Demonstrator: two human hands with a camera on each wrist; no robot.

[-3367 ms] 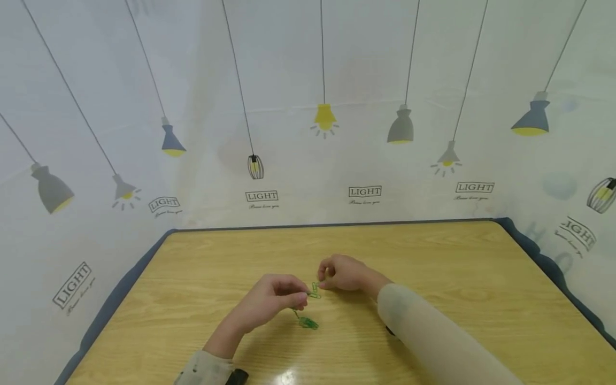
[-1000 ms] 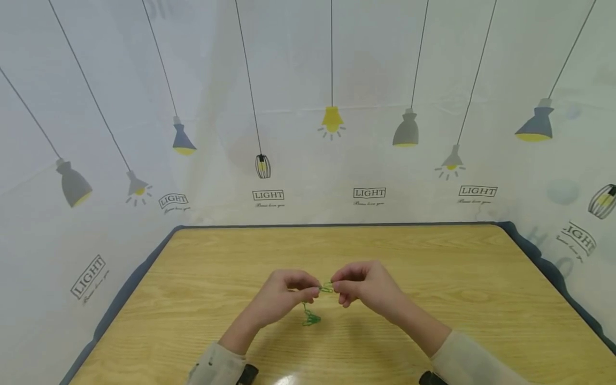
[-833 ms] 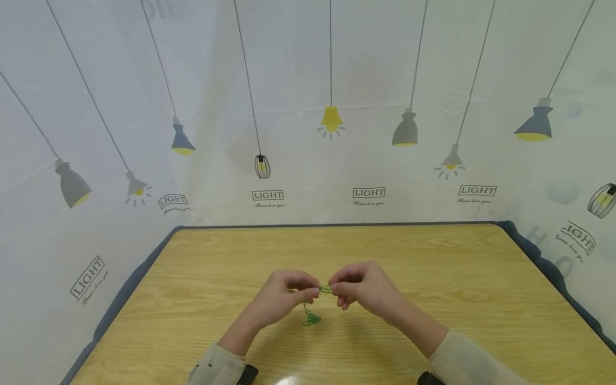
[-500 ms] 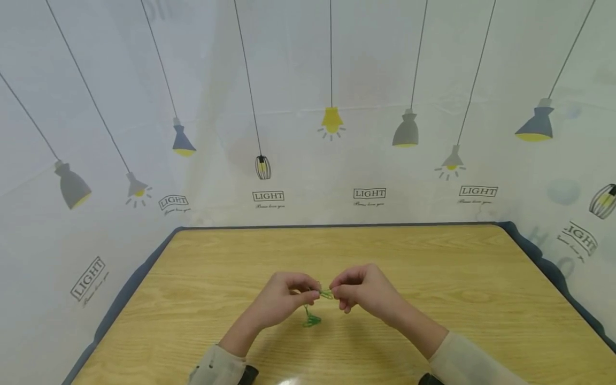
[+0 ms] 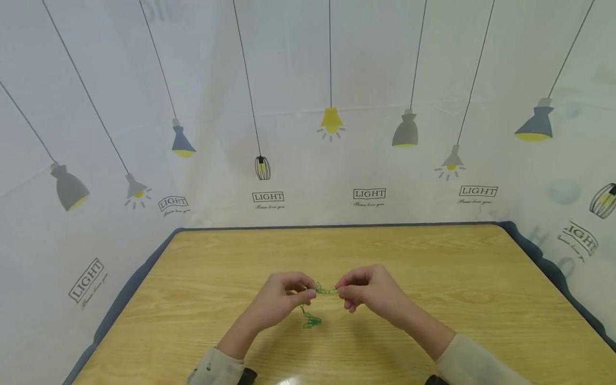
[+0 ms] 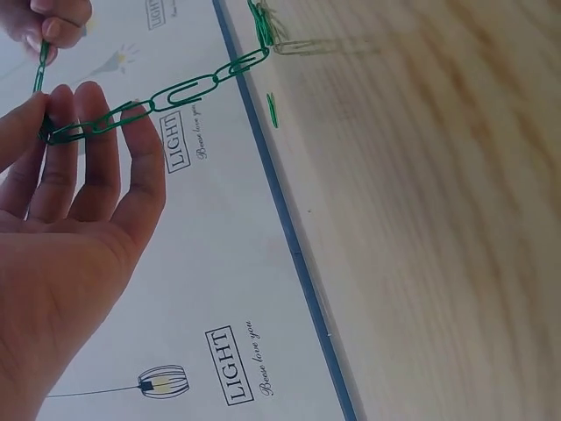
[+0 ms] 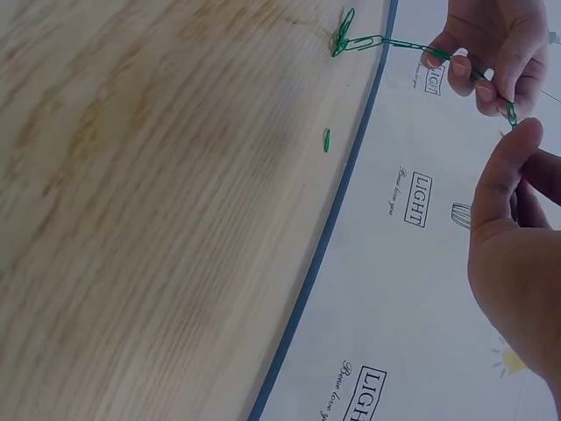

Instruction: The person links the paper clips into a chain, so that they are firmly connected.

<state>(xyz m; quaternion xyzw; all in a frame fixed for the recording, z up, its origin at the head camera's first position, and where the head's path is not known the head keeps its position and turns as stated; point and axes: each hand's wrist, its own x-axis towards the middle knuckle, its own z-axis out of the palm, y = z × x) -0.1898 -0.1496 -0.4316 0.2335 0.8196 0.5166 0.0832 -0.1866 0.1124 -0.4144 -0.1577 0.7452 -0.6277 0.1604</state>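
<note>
In the head view, my left hand (image 5: 281,297) pinches a chain of linked green paper clips (image 5: 312,321) between thumb and fingertips. My right hand (image 5: 377,291) pinches its end, and a short stretch of the chain runs nearly straight between the two hands. The rest of the chain (image 6: 184,92) passes across the left fingers in the left wrist view and slants down to a bunched heap on the wooden table. Seen from the right wrist, the thumb and index fingertip cover most of the end clip (image 7: 511,111).
A single loose green paper clip (image 7: 327,139) lies on the wooden table (image 5: 192,299), just beyond the hands. A dark blue edge (image 6: 280,193) borders the table, and a white cloth printed with lamps (image 5: 298,160) hangs behind it.
Since the first frame, my right hand has come back nearer to me and rightward. In the last half second it draws slightly right, and the chain between the hands straightens and lengthens.
</note>
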